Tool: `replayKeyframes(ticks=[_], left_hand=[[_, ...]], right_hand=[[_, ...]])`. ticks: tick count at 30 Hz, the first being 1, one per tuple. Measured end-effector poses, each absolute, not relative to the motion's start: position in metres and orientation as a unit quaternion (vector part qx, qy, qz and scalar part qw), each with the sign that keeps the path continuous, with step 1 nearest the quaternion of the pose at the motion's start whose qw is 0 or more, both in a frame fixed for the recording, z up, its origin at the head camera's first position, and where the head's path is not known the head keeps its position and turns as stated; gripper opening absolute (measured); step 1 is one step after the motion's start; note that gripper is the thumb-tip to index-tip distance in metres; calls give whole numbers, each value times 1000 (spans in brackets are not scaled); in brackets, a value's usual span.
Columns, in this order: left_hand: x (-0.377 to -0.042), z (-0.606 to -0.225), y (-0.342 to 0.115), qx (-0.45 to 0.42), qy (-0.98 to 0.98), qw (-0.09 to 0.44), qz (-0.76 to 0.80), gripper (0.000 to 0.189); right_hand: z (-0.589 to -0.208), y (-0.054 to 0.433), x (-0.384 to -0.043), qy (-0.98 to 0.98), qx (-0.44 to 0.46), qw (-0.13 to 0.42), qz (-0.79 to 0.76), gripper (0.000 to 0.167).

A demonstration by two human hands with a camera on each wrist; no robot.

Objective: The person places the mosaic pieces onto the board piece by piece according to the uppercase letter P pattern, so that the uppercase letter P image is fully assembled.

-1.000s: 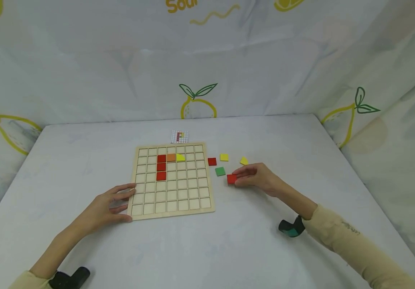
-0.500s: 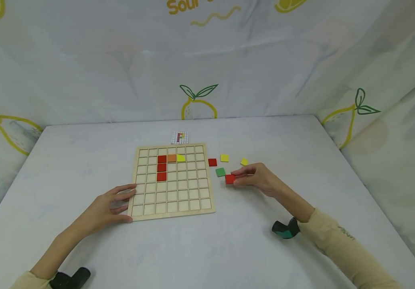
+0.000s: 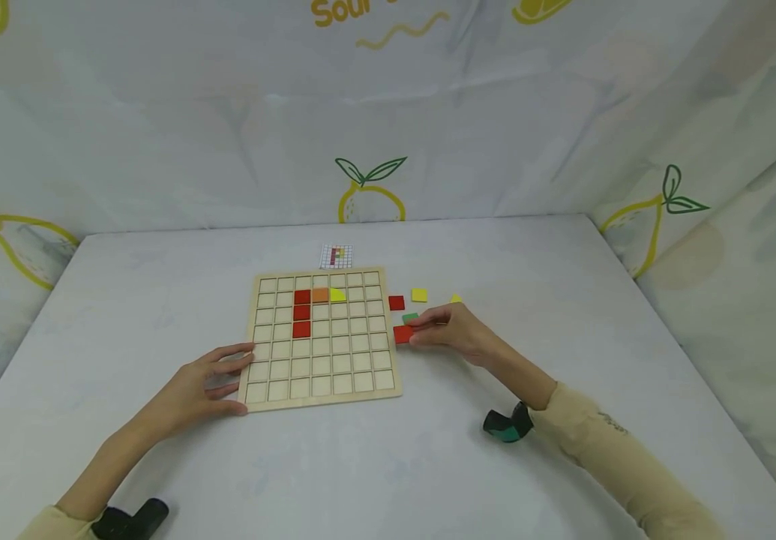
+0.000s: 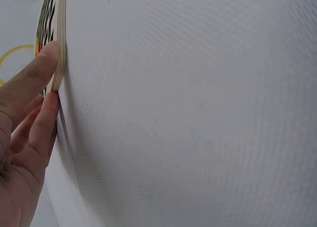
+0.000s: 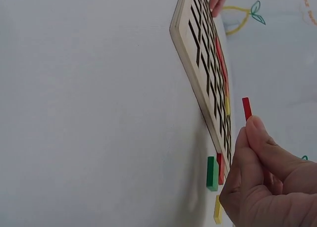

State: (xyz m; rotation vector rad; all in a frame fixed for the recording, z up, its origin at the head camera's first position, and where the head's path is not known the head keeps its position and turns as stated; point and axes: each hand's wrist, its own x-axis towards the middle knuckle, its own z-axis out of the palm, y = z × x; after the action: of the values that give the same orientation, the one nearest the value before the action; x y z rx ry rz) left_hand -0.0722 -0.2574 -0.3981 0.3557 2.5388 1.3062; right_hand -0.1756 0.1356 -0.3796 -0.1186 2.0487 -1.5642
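A square wooden grid board [image 3: 321, 365] lies on the white table. Three red tiles [image 3: 302, 313] stand in one column of it, with an orange tile [image 3: 320, 295] and a yellow quarter-round tile [image 3: 337, 295] to the right of the top one. My left hand [image 3: 188, 390] rests along the board's left edge, fingers spread and thumb at the near corner. Between thumb and fingers, my right hand [image 3: 458, 335] pinches a red square tile [image 5: 246, 108], raised beside the board's right edge. A green tile [image 3: 411, 318] is partly hidden behind the right fingers.
Right of the board lie another red tile [image 3: 396, 303], a yellow square tile [image 3: 419, 295] and a yellow tile [image 3: 456, 298], partly covered by the right hand. Behind the board is a small pattern card [image 3: 337, 256]. A white lemon-print cloth [image 3: 468, 135] hangs at the back.
My right hand has moved left with the red tile, from beyond the green tile to the board's right edge. The left hand has stayed at the board.
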Motion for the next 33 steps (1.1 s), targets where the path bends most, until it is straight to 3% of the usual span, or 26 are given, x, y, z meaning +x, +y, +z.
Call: replayKeyframes(ticks=[33], left_hand=[[-69, -398, -257, 132, 871, 119, 457, 75]], right_hand=[[-386, 53, -163, 765, -127, 230, -588, 29]])
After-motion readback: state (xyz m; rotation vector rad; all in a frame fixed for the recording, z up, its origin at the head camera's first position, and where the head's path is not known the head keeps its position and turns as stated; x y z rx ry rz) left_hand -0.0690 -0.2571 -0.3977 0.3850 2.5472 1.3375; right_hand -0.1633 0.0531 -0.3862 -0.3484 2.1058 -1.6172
